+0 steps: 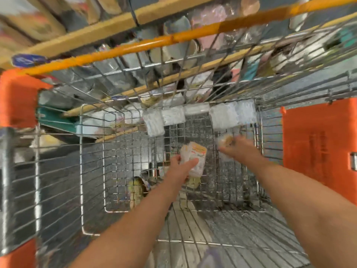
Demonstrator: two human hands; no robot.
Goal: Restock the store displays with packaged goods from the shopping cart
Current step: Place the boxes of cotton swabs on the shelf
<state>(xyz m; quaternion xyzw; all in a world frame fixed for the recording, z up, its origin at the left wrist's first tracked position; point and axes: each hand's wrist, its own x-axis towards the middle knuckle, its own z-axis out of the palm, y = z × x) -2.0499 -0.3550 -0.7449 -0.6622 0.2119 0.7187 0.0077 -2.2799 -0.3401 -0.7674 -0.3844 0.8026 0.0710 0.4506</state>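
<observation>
A small stack of flat white packets with orange-and-yellow labels [194, 158] sat pinched in the left hand [182, 168], held above the floor of the silver wire shopping cart with orange plastic corners [58, 171]. The right hand [234, 148] reached forward near the cart's far wall, fingers curled on a blurred clear packet with something tan inside [225, 141]. Clear bags of white contents [195, 118] hung along the far wall, and crowded store shelves with tan wooden edges [108, 29] stood beyond.

Two bare forearms, no sleeves; left grip [180, 167] and right grip [236, 148] ungloved
</observation>
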